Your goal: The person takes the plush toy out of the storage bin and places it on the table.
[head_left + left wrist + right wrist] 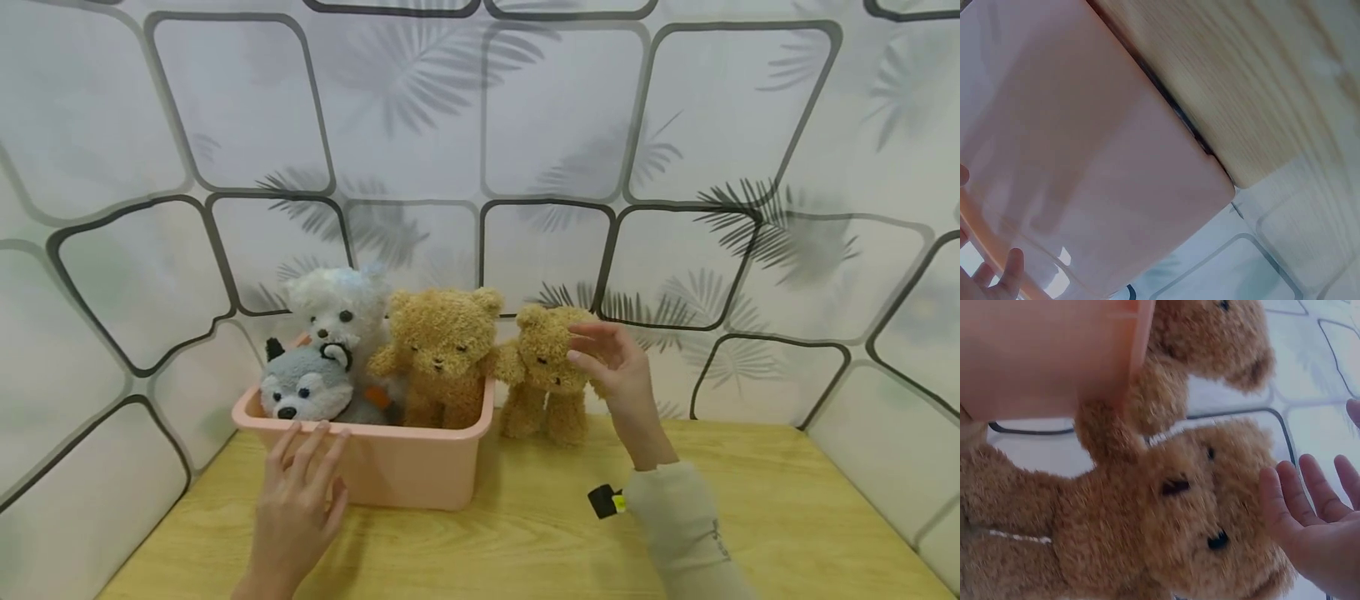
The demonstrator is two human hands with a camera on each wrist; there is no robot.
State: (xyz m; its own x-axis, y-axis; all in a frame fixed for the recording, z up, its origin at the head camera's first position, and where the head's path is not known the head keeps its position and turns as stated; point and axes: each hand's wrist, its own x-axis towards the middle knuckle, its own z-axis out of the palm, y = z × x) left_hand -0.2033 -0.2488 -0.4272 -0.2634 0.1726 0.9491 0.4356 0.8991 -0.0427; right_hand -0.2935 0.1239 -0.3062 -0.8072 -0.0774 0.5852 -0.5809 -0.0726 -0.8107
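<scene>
One white plush [337, 300], one gray husky [307, 387] and one tan bear [442, 333] sit in a pink bin [412, 471], lower left, relaxed left hand [296, 492] touching its rim; loose-fingered, ungripping right hand [618, 367] by second bear [542, 367], right of center. Sleeve [678, 521] lettering illegible.

tabletop [540, 542] holds pink bin [416, 468], teddy [543, 385], black object [601, 502]
</scene>
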